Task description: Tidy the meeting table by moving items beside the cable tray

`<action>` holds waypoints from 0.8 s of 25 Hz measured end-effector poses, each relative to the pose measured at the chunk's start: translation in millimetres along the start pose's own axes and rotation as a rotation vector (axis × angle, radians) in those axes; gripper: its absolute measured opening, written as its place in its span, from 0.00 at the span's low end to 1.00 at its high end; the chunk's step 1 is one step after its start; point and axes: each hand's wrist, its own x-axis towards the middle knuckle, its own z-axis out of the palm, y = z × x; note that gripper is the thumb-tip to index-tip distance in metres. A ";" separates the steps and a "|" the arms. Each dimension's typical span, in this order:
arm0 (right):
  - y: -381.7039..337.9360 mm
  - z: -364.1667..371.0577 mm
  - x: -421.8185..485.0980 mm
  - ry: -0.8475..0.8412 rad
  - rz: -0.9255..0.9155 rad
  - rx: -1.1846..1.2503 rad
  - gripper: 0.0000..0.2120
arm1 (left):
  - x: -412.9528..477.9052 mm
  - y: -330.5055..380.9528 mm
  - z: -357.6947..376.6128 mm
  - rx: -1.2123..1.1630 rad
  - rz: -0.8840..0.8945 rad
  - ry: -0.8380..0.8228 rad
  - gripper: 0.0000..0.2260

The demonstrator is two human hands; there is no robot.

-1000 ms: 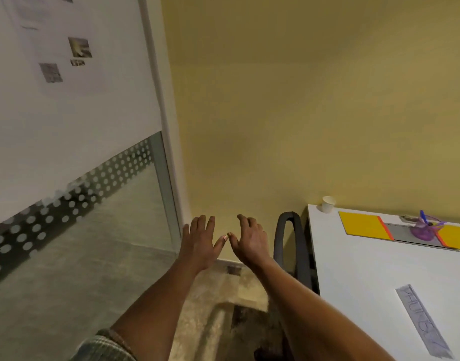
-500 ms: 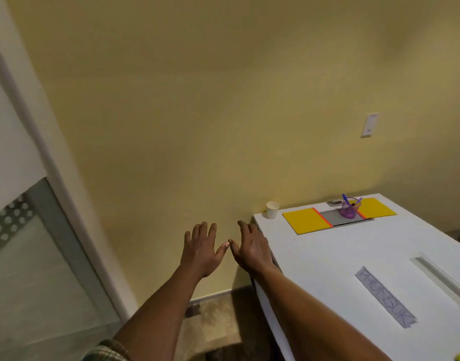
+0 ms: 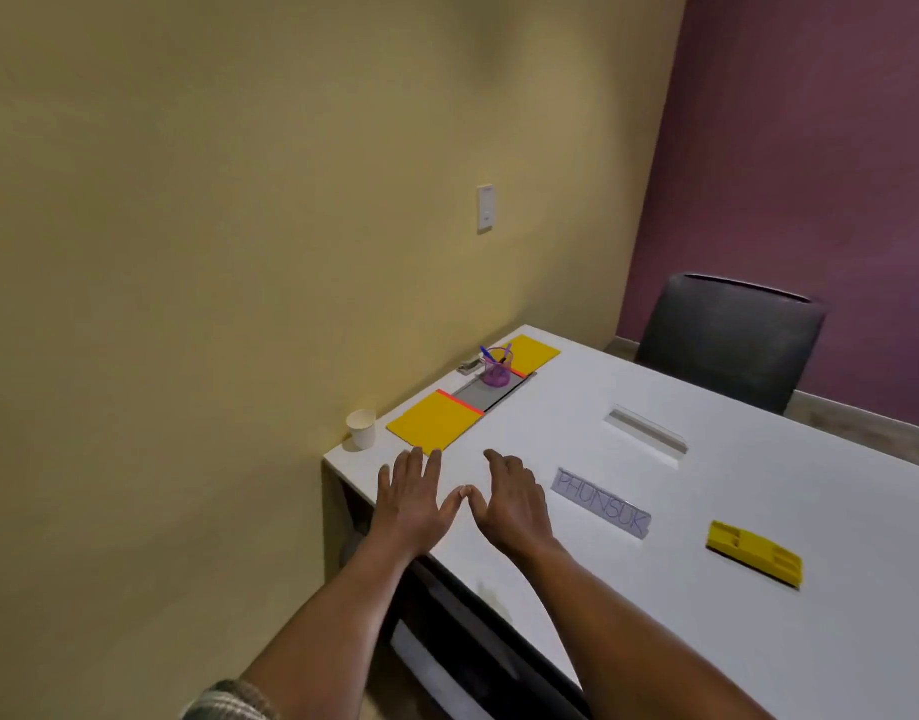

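My left hand (image 3: 411,498) and my right hand (image 3: 514,498) hover side by side over the near left corner of the white meeting table (image 3: 758,511), fingers spread, thumb tips touching, holding nothing. Beyond them, along the wall edge, a grey cable tray (image 3: 480,393) lies between two yellow pads (image 3: 433,420) (image 3: 537,350). A purple pen cup (image 3: 497,367) with pens stands on the tray, a small stapler (image 3: 468,365) beside it. A white paper cup (image 3: 361,428) stands at the table corner. A yellow plastic organiser (image 3: 754,552) lies to the right.
A lettered nameplate (image 3: 601,503) lies flat just right of my right hand. A second cable slot (image 3: 646,436) sits mid-table. A dark office chair (image 3: 727,340) stands at the far end by the purple wall. The yellow wall runs along the left table edge.
The view has swung right from the glass door to the table. Both hands kept their pose, thumbs touching, and now lie over the table corner. The chair and yellow organiser came into view.
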 end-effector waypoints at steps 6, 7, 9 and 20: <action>88.7 1.1 23.1 0.069 0.235 0.032 0.28 | 61.2 63.8 59.5 0.014 0.191 -0.109 0.34; 91.2 1.0 18.3 0.062 0.239 0.024 0.28 | 58.3 63.3 61.6 0.011 0.199 -0.094 0.34; 125.7 4.0 12.3 0.064 0.339 -0.004 0.29 | 69.4 89.0 79.2 -0.007 0.283 -0.167 0.34; 262.5 7.2 -13.1 0.116 0.796 -0.022 0.29 | 91.9 126.0 195.9 -0.006 0.598 -0.356 0.41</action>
